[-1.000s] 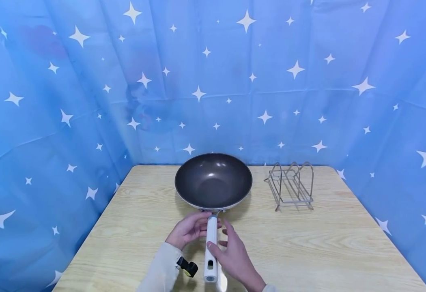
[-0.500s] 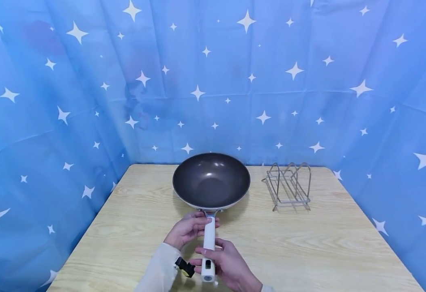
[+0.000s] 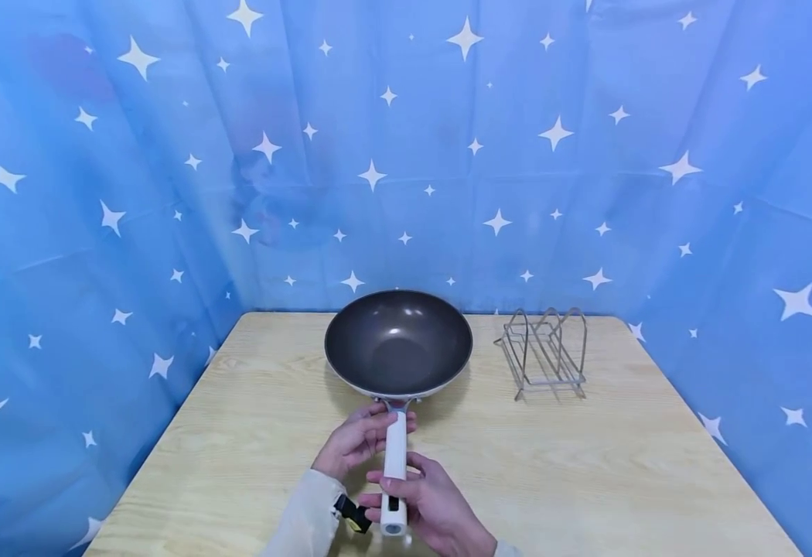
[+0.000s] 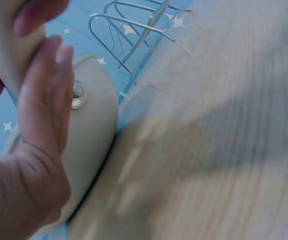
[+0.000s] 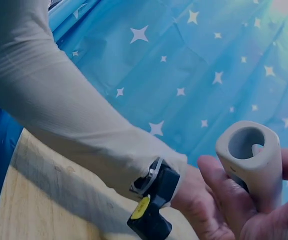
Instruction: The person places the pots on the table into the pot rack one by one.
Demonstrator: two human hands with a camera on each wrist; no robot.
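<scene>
A wok (image 3: 398, 348) with a dark inside, pale outside and white handle (image 3: 395, 445) is at the middle of the table, bowl toward the far edge. From the left, my left hand (image 3: 356, 442) holds the handle close to the bowl, fingers passing beneath it. My right hand (image 3: 441, 501) grips the handle's near end, thumb on top and fingers beneath. In the left wrist view, the wok's pale side (image 4: 96, 107) shows past the left hand (image 4: 31, 160). The hollow handle end (image 5: 251, 155) rises above the right thumb (image 5: 229, 192) in the right wrist view.
A metal wire rack (image 3: 544, 354) with upright loops stands to the right of the wok, near the back of the wooden table (image 3: 587, 472). A blue star-patterned curtain (image 3: 406, 155) encloses the back and sides. A black wrist device (image 3: 353, 514) is on the left sleeve.
My right hand has moved from loosely beside the handle to gripping its end, with its fingers now passing underneath. The left hand has stayed near the bowl. The whole head view has shifted slightly.
</scene>
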